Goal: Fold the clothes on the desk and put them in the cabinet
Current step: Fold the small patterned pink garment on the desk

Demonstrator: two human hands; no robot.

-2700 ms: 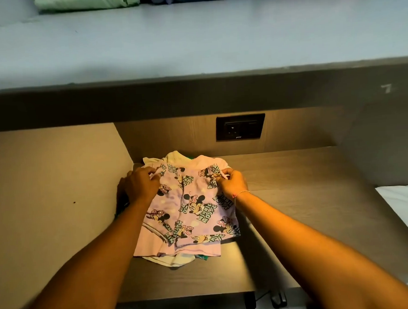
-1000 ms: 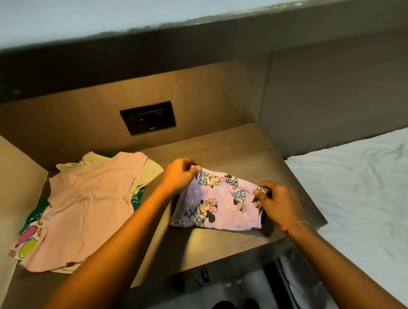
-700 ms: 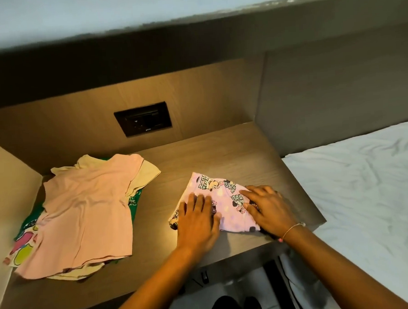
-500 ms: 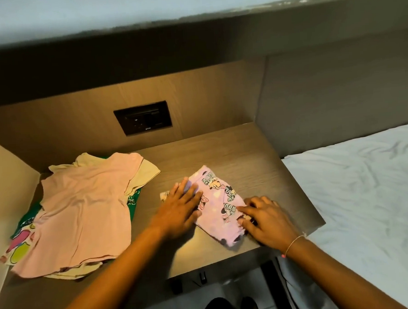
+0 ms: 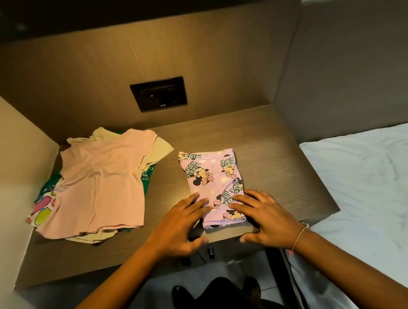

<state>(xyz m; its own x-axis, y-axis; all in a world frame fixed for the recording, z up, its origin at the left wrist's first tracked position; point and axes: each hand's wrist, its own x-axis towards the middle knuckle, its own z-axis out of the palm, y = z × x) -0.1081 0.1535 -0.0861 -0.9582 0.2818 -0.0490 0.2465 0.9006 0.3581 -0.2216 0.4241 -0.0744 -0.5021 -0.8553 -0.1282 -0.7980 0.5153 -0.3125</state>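
- Our left hand point(image 5: 178, 224) and right hand point(image 5: 265, 217) lie flat, fingers spread, pressing the near end of the lilac printed garment point(image 5: 213, 186) on the desk point(image 5: 270, 155), gripping nothing.
- We judge this piece nearly folded.
- The pink top point(image 5: 99, 184) and the pile beneath it remain unfolded at the left.
- No cabinet is in view, so storing everything remains.

Under my flat left hand point(image 5: 178, 225) and right hand point(image 5: 265, 218), the printed shorts point(image 5: 213, 181) are soft matt cloth. The counter point(image 5: 269, 150) is matt grained wood; at nine o'clock, the pink shirt point(image 5: 99, 184) is smooth cotton-like cloth.
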